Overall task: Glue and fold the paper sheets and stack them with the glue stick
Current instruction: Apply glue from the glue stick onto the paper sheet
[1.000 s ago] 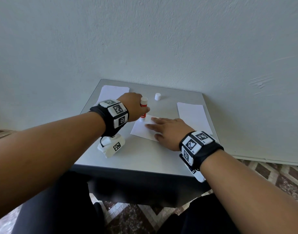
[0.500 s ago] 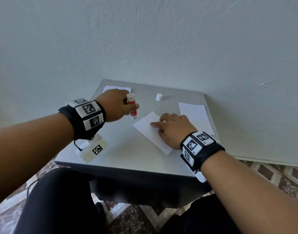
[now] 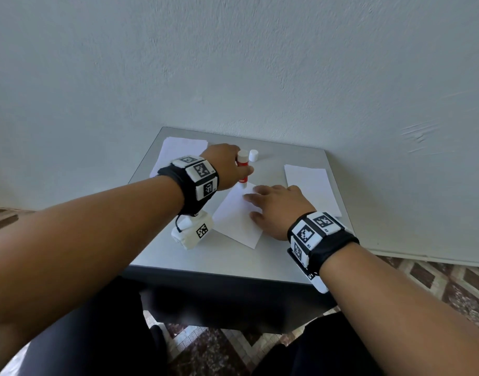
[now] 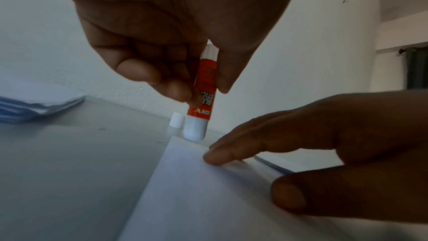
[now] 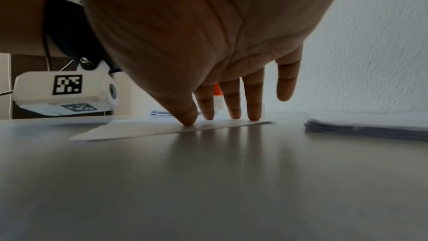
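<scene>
A white paper sheet (image 3: 237, 217) lies askew in the middle of the grey table (image 3: 233, 260). My left hand (image 3: 227, 169) grips a red and white glue stick (image 3: 243, 169) upright, its tip down on the sheet's far corner (image 4: 193, 136). My right hand (image 3: 276, 206) lies flat with straight fingers, fingertips (image 5: 209, 116) pressing the sheet (image 5: 148, 129) down. In the left wrist view the glue stick (image 4: 203, 89) is pinched between thumb and fingers, and the right hand (image 4: 324, 146) rests on the paper (image 4: 208, 199).
The glue stick's white cap (image 3: 253, 155) stands behind the stick near the wall. A pile of sheets (image 3: 178, 153) lies at the table's far left, another pile (image 3: 311, 185) on the right. The table's front edge is close to my knees.
My left hand has carried the glue stick rightward and back onto the sheet's far corner. The right hand stays pressed on the sheet.
</scene>
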